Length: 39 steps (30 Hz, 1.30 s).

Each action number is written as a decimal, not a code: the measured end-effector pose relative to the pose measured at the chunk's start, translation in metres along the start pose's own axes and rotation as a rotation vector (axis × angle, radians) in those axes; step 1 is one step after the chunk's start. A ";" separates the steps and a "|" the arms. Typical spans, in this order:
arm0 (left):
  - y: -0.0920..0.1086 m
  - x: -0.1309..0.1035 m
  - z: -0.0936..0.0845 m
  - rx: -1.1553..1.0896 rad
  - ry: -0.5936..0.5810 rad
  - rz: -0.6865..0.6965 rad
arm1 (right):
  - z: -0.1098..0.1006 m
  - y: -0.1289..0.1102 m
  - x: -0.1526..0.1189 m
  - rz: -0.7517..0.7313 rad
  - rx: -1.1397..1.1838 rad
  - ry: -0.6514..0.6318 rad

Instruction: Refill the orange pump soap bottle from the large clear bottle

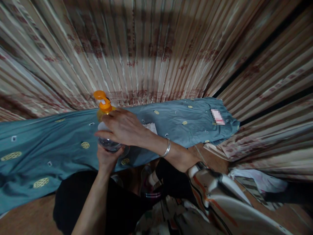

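Together, hands [125, 125] around clear container [109, 144]

- Dim, muted light; its source cannot be told.
- Curtain [151, 62] folds stretch and fan toward the edges, the top right corner darkest.
- Bracelet [167, 148] catches a small glare.
- Trousers [78, 195] sink into near-black.
- Bottle [102, 126] looks soft.
- Coarse pixels mask part of the cloth [168, 112].

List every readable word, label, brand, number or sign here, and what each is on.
None can be read.
Curtain: dark red print, too blurred.
Cloth: small pale rectangles, too small to tell whether they hold text.
Pink-and-white item: pixelated, unreadable.
Orange-topped bottle: no text shows.
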<state>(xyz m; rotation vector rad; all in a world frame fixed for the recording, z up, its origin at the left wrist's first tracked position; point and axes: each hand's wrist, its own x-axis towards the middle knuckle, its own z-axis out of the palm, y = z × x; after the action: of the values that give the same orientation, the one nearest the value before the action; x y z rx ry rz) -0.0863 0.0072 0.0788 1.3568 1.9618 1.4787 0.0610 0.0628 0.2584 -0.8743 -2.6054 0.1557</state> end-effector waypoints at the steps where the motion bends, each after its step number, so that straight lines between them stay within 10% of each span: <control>1: 0.001 0.000 0.000 -0.007 0.003 -0.011 | -0.004 -0.001 0.002 -0.025 -0.011 -0.029; 19: 0.014 -0.006 0.003 -0.163 -0.011 -0.093 | -0.006 0.038 0.008 -0.355 0.174 -0.191; 39: 0.019 -0.007 0.002 -0.193 -0.017 -0.117 | -0.027 0.011 0.020 -0.214 -0.089 -0.271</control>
<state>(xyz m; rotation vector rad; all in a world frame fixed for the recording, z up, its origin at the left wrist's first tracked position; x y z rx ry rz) -0.0728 0.0028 0.0927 1.1501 1.8024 1.5508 0.0633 0.0830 0.2877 -0.6336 -2.9584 0.1066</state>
